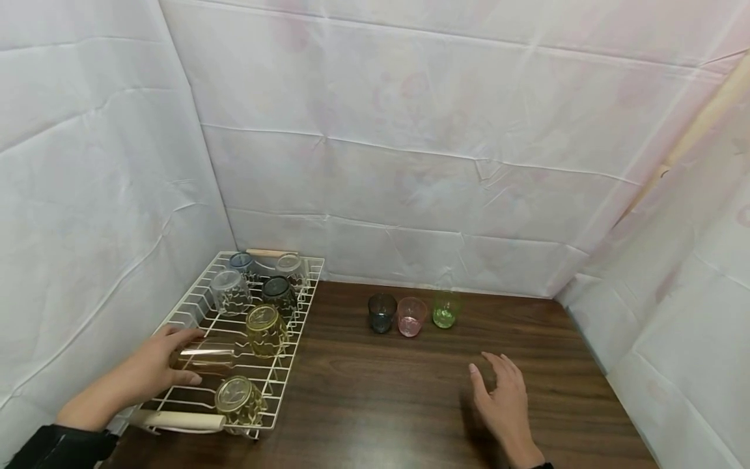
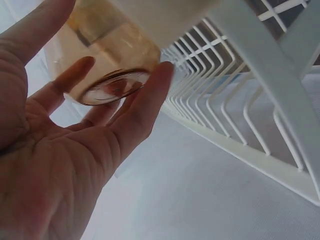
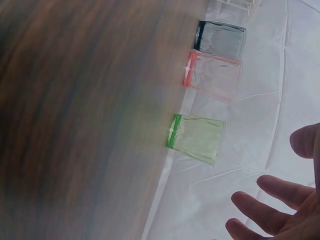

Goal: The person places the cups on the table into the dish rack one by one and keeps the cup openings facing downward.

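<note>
While my left grip is clamped on the amber glass, thumb on the near side and fingers on the far side, my right grip is above the desk, its fingers and thumb apart and well clear of the rack. The amber glass is over the left front part of the rack and appears tilted; whether it touches the wires I cannot tell. Nearest me on the rack is the front handle, pale and rod-shaped. Just beside it, at the right front corner, I note the near yellow glass, base up. Farther out is the far yellow glass, likewise base up.

Beyond my right grip, three glasses stand upright on the desk, left to right: the dark glass, the pink glass and the green glass. The first two are side by side, contact unconfirmed; the third is slightly apart.

Toward the rear, the rack carries the black glass, the clear glass, the back clear glass and the blue glass. Pale cloth hangs behind.
</note>
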Tool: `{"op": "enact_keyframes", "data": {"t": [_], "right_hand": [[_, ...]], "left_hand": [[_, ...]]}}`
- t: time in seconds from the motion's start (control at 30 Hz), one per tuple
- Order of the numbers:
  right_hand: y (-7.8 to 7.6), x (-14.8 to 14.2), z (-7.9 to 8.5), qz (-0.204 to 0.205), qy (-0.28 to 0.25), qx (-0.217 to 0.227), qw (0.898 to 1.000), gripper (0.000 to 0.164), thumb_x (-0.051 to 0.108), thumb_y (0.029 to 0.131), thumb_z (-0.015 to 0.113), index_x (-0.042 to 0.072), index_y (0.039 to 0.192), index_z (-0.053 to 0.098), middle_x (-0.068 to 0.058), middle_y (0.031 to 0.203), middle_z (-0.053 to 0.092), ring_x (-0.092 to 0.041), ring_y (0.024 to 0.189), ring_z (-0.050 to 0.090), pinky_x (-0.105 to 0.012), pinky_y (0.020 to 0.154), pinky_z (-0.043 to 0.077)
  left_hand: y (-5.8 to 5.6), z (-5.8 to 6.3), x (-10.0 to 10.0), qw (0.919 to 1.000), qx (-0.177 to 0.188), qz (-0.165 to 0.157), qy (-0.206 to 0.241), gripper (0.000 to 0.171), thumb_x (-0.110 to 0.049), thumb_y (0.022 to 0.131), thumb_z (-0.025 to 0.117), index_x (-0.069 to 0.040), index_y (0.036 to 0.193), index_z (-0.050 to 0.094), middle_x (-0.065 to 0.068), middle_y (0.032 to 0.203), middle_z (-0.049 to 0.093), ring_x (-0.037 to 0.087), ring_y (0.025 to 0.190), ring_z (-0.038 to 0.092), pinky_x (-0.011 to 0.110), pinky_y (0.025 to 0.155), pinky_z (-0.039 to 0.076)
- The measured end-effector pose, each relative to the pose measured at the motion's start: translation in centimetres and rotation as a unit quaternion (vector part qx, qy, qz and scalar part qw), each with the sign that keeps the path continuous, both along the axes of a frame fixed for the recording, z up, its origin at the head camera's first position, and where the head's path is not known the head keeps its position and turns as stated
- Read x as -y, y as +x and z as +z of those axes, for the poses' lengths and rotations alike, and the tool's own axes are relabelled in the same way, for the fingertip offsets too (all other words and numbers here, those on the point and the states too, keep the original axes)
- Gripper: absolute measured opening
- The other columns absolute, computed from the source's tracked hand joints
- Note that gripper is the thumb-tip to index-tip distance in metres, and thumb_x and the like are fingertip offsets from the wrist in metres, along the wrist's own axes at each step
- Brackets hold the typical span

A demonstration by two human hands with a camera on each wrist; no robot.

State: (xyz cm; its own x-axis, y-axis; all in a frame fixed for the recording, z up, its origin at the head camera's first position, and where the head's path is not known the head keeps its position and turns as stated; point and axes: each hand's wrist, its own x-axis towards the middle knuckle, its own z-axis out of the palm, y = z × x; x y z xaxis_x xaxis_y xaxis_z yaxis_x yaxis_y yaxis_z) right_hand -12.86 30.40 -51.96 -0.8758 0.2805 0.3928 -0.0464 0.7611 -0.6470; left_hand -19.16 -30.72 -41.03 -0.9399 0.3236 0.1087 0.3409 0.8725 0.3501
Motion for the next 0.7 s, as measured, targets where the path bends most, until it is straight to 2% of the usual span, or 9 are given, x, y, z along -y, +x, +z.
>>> {"op": "enact_keyframes", "data": {"t": [0.13,0.2,0.27,0.33,0.4,0.7], "right_hand": [[0.1,0.0,0.0,0.002,0.0,-0.006,1.0,0.041,0.024,0.103,0.07,-0.003,0.134,0.067,-0.029,0.14,0.068,-0.052,0.144,0.049,-0.076,0.112,0.04],[0.1,0.0,0.0,0.002,0.0,-0.008,1.0,0.04,0.023,0.103,0.07,-0.002,0.134,0.067,-0.028,0.139,0.068,-0.052,0.144,0.049,-0.076,0.112,0.04],[0.1,-0.1,0.0,0.002,-0.001,-0.012,1.0,0.039,0.023,0.103,0.071,-0.002,0.133,0.067,-0.028,0.139,0.068,-0.052,0.143,0.049,-0.076,0.111,0.04],[0.2,-0.1,-0.1,0.002,0.0,-0.016,1.0,0.039,0.022,0.102,0.071,-0.003,0.133,0.067,-0.029,0.139,0.068,-0.053,0.143,0.05,-0.077,0.111,0.04],[0.2,-0.1,-0.1,0.003,0.0,-0.019,1.0,0.039,0.021,0.102,0.071,-0.003,0.132,0.068,-0.029,0.138,0.068,-0.053,0.143,0.05,-0.077,0.111,0.04],[0.4,-0.2,-0.1,0.006,-0.001,-0.026,1.0,0.038,0.02,0.102,0.072,-0.004,0.131,0.068,-0.029,0.136,0.069,-0.054,0.141,0.05,-0.075,0.112,0.04]], "left_hand": [[0.3,0.5,-0.3,0.9997,-0.024,-0.002,0.002,0.089,-0.041,0.067,0.099,-0.002,0.138,0.062,0.024,0.124,0.063,0.021,0.093,0.06,0.037,0.075,0.052],[0.4,0.6,-0.5,0.9992,-0.04,-0.002,0.002,0.086,-0.042,0.068,0.099,-0.004,0.136,0.063,0.019,0.123,0.065,0.022,0.094,0.062,0.037,0.075,0.052],[0.5,0.6,-0.8,0.9988,-0.049,-0.002,0.005,0.085,-0.042,0.069,0.099,-0.005,0.136,0.063,0.018,0.123,0.066,0.025,0.095,0.064,0.041,0.075,0.054],[0.5,0.8,-1.0,0.9984,-0.055,-0.003,0.01,0.085,-0.041,0.069,0.099,-0.004,0.136,0.062,0.02,0.125,0.067,0.034,0.101,0.067,0.053,0.079,0.058],[0.5,0.9,-1.3,0.9981,-0.061,-0.002,0.014,0.086,-0.041,0.07,0.099,-0.003,0.137,0.062,0.02,0.125,0.068,0.039,0.104,0.069,0.06,0.083,0.057],[0.8,1.8,-2.8,0.9972,-0.074,0.0,0.001,0.09,-0.044,0.073,0.096,-0.004,0.144,0.06,0.026,0.13,0.066,0.051,0.113,0.065,0.072,0.09,0.053]]}}
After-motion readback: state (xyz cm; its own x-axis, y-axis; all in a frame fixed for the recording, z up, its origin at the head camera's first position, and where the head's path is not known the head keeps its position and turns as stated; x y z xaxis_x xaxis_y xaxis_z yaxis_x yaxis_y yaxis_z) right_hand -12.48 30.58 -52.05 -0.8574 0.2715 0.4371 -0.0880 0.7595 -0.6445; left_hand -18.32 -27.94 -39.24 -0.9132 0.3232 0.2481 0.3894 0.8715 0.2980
